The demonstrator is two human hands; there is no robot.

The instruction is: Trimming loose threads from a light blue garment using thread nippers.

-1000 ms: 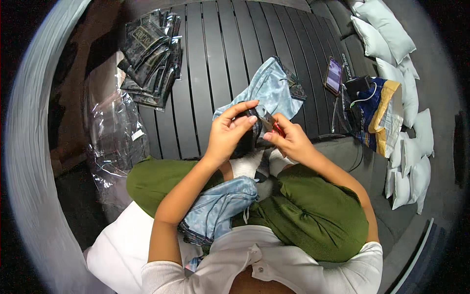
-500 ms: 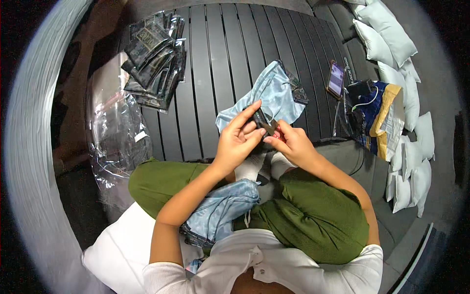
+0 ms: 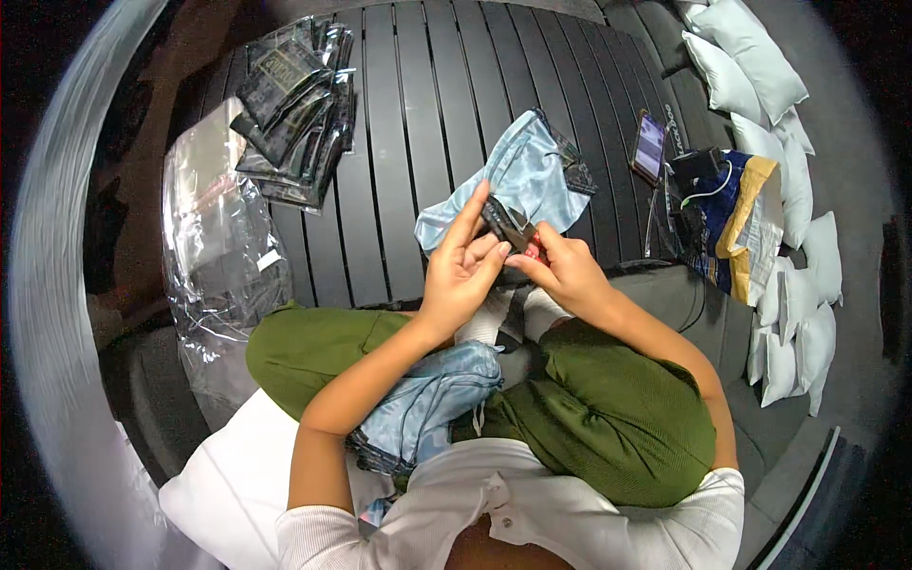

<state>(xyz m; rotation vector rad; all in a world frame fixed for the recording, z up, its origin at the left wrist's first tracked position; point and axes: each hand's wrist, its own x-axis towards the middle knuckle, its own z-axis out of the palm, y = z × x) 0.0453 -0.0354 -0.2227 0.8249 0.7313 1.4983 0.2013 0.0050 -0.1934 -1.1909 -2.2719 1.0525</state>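
Note:
Above the near edge of the slatted table, my left hand [image 3: 459, 275] pinches a small dark folded strip [image 3: 502, 220], its index finger stretched up along it. My right hand [image 3: 568, 271] grips the strip's right end between thumb and fingers, with a bit of red at the fingertips. What exactly the strip is cannot be made out. Just beyond my hands lies a light blue satiny cloth [image 3: 532, 176] with a black edge, spread on the table. A bundle of similar blue cloths [image 3: 427, 399] rests in my lap.
Flat dark plastic packets [image 3: 294, 104] are piled on the black slatted table [image 3: 394, 123] at far left. Clear plastic sleeves [image 3: 214, 218] lie nearer on the left. On the right are a phone [image 3: 649, 144], a blue-and-yellow bag [image 3: 746, 223] with a cable, and several white pillows [image 3: 731, 76].
My left index finger has shifted slightly up and left, and more of the dark strip shows between my hands. The view has tilted a little; the cloths lie as before.

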